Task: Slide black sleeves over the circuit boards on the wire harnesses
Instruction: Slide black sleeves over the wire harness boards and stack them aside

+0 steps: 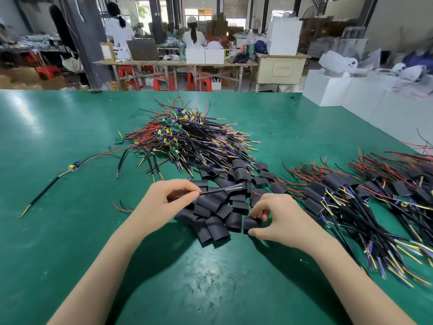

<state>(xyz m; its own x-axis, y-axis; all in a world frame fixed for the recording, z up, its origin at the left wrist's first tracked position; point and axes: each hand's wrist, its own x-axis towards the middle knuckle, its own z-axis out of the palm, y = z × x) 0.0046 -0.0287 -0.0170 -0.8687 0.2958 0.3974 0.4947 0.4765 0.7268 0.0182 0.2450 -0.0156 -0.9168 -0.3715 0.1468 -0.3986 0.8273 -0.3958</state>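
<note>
While the left hand (174,198) pinches a wire harness (220,190) between thumb and curled fingers, the cable's black jacket juts out toward three o'clock and ends in loose purple and yellow leads above the heap of black sleeves (212,214). Whether a circuit board sits inside that hand cannot be told, since the fingers cover that end. The right hand (273,218), at about four o'clock from the left one, has its thumb and fingertips curled round one black sleeve (250,224) at the near right edge of the heap, the sleeve resting on the green table (70,231). At twelve o'clock from the hands lies a tangled pile of unsleeved harnesses (187,137), red, black, purple and yellow wires with small green boards (174,128) showing among them. At three o'clock, well over to the right, a spread of finished harnesses (351,200) lies with black sleeves already over their middles. At ten o'clock a single harness (46,188) lies apart on the table, its bare board (73,165) with a blue and yellow part uncovered. Beyond the table's far edge, two people (193,35) sit with their backs turned at a wooden bench (178,64), and white boxes (328,87) stand at two o'clock.
</note>
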